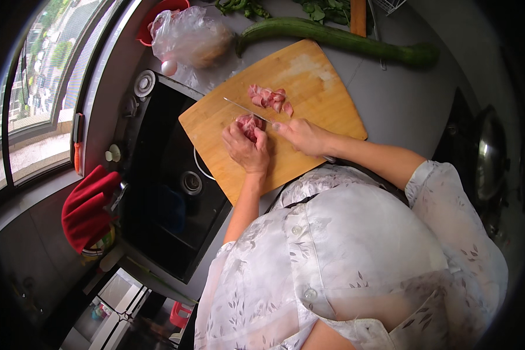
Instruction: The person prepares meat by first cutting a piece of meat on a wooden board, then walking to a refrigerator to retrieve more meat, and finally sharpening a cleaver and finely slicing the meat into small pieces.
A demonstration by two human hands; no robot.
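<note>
On the wooden cutting board [332, 105], my left hand [246, 148] holds down a piece of raw meat [250, 124] with bent fingers. My right hand [304, 136] grips a kitchen knife [245, 107], its handle partly hidden by the palm. The blade lies along the far side of the meat piece, its tip pointing to the upper left. Beyond the blade rests a small pile of sliced raw meat [267, 97], with one slice at its right end.
A long green gourd [332, 39] lies behind the board, near leafy greens [326, 11]. A plastic bag [192, 39], a red bowl [175, 5] and a white egg-like object [169, 68] stand back left. The black sink [157, 192] adjoins the board's left side; a red cloth [87, 205] hangs beyond.
</note>
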